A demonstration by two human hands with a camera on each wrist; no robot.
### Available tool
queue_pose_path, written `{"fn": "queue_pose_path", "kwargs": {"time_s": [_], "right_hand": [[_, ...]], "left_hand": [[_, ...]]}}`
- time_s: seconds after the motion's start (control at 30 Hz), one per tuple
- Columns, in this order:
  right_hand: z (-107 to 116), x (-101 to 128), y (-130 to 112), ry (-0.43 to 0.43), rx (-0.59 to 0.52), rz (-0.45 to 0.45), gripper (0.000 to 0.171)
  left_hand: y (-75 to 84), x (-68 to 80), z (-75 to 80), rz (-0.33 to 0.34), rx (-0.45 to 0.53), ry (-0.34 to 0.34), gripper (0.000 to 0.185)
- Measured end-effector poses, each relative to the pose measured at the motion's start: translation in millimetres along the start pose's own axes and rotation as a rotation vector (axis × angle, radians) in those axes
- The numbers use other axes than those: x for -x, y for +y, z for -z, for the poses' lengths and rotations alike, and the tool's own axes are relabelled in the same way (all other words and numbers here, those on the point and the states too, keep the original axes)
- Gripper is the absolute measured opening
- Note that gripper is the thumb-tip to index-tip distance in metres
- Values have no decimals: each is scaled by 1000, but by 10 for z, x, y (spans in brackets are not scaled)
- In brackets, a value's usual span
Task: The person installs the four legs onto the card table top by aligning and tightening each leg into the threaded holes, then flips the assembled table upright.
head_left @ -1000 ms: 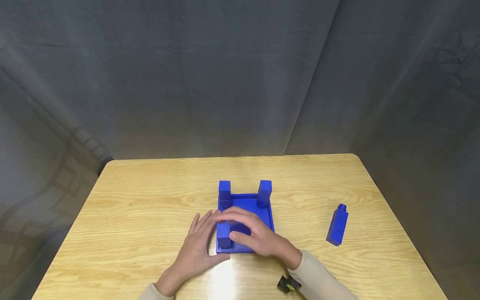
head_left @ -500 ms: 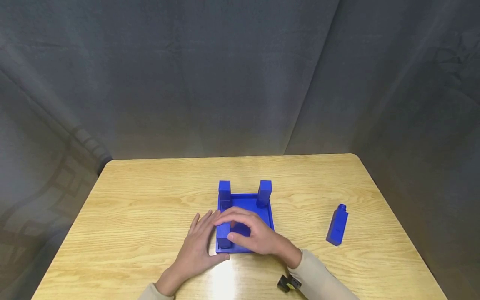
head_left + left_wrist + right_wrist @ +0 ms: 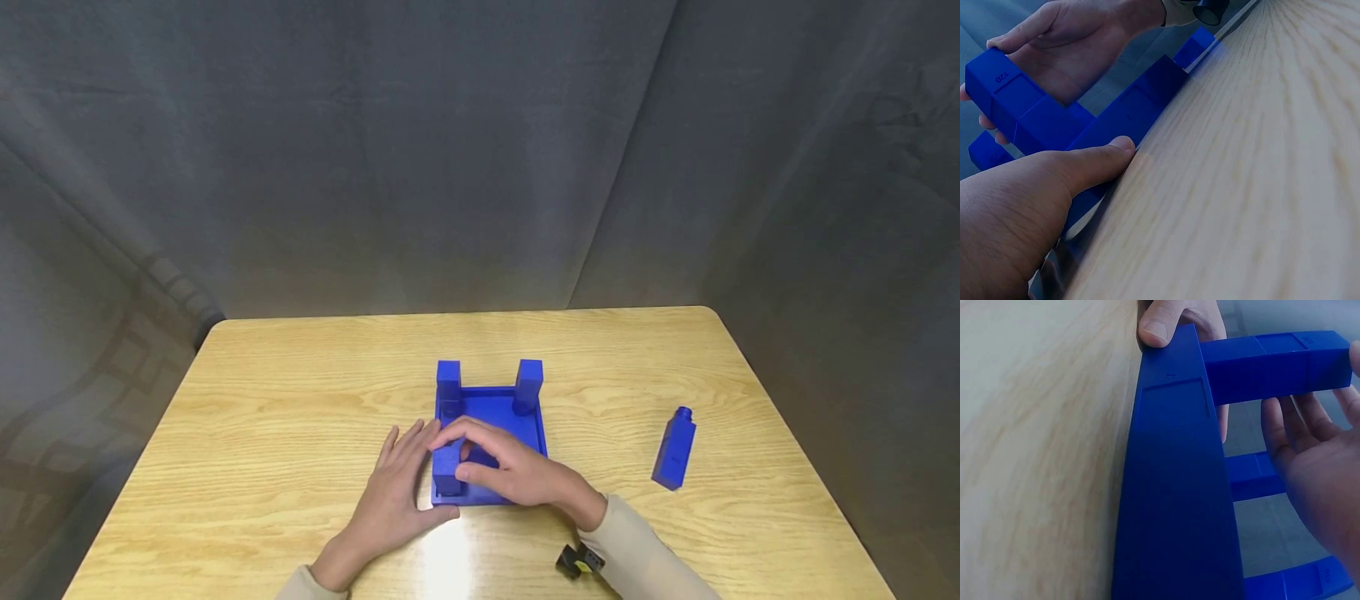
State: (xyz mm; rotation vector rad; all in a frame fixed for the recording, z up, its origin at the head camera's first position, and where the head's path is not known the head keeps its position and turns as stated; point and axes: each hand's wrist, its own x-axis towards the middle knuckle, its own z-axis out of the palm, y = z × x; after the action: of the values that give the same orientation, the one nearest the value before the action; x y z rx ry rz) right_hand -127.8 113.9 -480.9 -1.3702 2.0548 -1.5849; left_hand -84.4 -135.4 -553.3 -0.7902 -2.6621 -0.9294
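A blue square tabletop with a raised rim lies upside down, square legs standing on its corners. My right hand reaches over the near-left table leg, pinching its upper end between thumb and fingers; in the right wrist view this leg stands out from the tabletop's side. My left hand lies along the tabletop's left side, fingers extended, and its thumb touches the front side. The leg's lower joint with the tabletop is hidden.
Two more legs stand at the far corners, a left leg and a right leg. A loose leg with a threaded end lies to the right on the wooden table. Grey curtains enclose the back and sides.
My right hand's fingers have drawn in slightly around the near-left leg, and its wrist has shifted a little. The left hand, tabletop and loose leg stay in place.
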Motion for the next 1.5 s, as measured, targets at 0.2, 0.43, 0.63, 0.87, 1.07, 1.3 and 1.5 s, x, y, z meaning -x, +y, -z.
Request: {"fn": "queue_pose_path", "kwargs": {"time_s": [0.2, 0.43, 0.63, 0.87, 1.07, 1.3, 1.5], "right_hand": [[-6, -6, -11, 11, 3, 8, 35], [5, -19, -78, 43, 41, 33, 42], [34, 31, -188, 173, 89, 68, 46], [84, 273, -345, 337, 141, 25, 41], [143, 579, -401, 517, 145, 144, 44], [231, 922, -419, 711, 86, 284, 36], [290, 1231, -341, 830, 28, 272, 45]], "left_hand": [[-4, 2, 11, 2, 2, -4, 119], [-7, 2, 8, 30, 21, -17, 120], [1, -6, -14, 32, 29, -30, 121], [-16, 2, -13, 32, 3, -17, 124], [-22, 11, -20, 27, -16, -17, 123], [-7, 0, -8, 42, -3, -28, 123], [2, 8, -8, 51, 0, -33, 122]]}}
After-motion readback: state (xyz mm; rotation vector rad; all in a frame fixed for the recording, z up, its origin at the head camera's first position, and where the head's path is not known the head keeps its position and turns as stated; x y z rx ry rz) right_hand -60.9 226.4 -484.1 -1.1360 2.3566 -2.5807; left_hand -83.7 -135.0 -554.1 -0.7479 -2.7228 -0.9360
